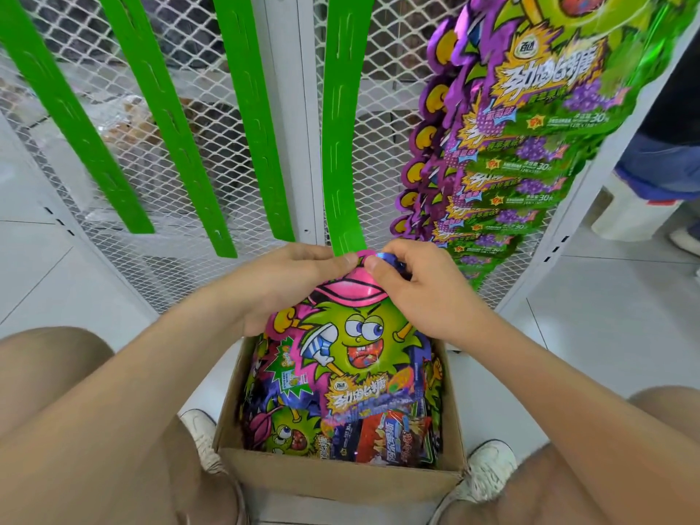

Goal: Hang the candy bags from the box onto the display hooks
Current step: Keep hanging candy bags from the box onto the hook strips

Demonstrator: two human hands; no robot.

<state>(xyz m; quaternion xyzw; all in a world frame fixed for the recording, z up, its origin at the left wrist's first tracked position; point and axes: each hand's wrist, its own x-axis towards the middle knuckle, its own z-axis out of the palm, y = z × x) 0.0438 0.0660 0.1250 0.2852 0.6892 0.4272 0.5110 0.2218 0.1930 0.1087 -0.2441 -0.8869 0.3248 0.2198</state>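
Both hands, left hand (299, 274) and right hand (413, 286), are pinching the candy bag (356, 346) top above the box (341, 483), at the green strip (342, 145) end; next we're probably needing its hole hooked on.

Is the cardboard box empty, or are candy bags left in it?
Not empty. The cardboard box holds many candy bags below the one bag that the left hand and right hand pinch at its top.
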